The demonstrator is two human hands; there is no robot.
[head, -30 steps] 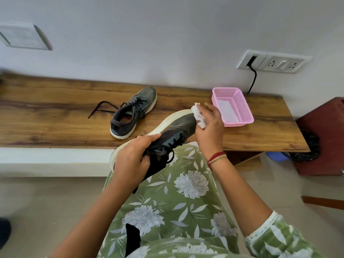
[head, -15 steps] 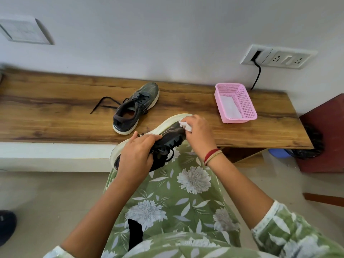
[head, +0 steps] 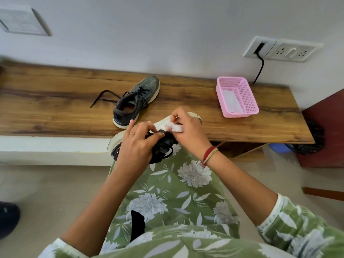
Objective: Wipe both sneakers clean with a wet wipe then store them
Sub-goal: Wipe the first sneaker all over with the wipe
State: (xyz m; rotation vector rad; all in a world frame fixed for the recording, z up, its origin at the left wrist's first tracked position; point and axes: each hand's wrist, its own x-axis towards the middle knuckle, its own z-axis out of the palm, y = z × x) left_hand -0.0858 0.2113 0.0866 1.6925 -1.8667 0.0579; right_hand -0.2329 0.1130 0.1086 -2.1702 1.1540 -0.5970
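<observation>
At the right of the bench (head: 55, 108), the basket (head: 248, 98) holds a white sheet (head: 229, 101). My left grip (head: 137, 148) clasps the sneaker (head: 116, 141), toe pointing far-right; my right grip (head: 189, 134) pinches the wipe (head: 176, 127) against it.

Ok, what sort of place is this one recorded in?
Probably a room in a home: a wooden bench against a plain wall, a socket panel with a cable plugged in, a tiled floor, and a sneaker and pink basket on the bench.

Left hand (head: 137, 148) curled, right hand (head: 188, 134) pinching — close
</observation>
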